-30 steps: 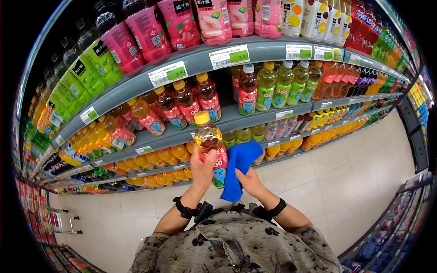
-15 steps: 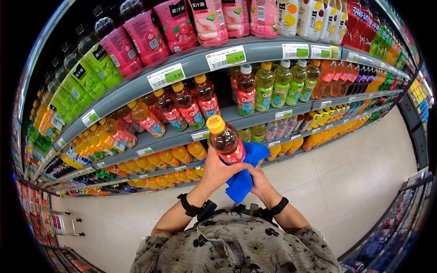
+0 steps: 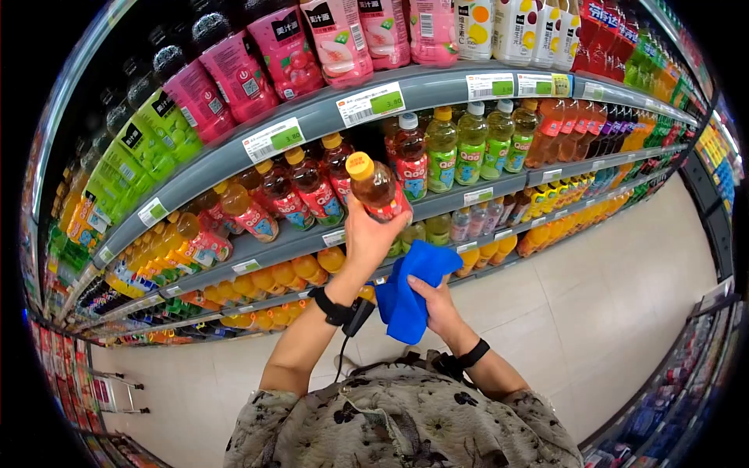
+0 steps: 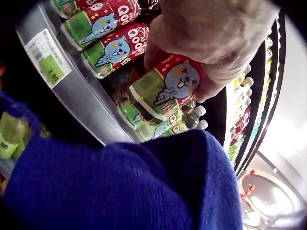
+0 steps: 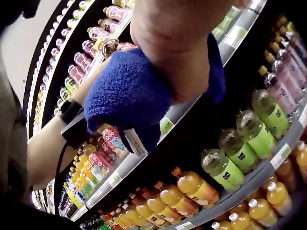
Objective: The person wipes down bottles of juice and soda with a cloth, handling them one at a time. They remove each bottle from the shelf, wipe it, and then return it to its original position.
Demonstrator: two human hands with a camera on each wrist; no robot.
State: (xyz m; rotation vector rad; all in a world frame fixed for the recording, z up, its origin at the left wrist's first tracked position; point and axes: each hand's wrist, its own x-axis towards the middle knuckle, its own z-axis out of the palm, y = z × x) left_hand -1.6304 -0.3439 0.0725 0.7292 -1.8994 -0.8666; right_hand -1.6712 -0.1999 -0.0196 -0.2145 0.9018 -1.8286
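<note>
In the head view my left hand (image 3: 373,240) grips a juice bottle (image 3: 378,193) with a yellow cap and red Qoo label, its fingers curled round the lower body. The bottle tilts in front of the middle shelf, overlapping the row of similar bottles (image 3: 318,191). The left wrist view shows its blue cartoon figure and green lower label (image 4: 180,81) under the hand. Lower and to the right, my right hand (image 3: 438,310) holds a bunched blue cloth (image 3: 407,300), thumb on top. The right wrist view shows the cloth's (image 5: 127,91) fuzzy weave and white tag.
Pink-labelled bottles (image 3: 285,51) line the shelf above, over a grey edge with price tags (image 3: 373,104). Green-labelled bottles (image 3: 471,148) stand right of the held bottle. Orange drinks (image 3: 308,269) fill lower shelves. A metal cart (image 3: 117,392) is at the left on the tiled floor (image 3: 546,312).
The left hand has turned the bottle and lifted it away from the cloth, up and forward toward the middle shelf. The right hand keeps the cloth low, close to where it was.
</note>
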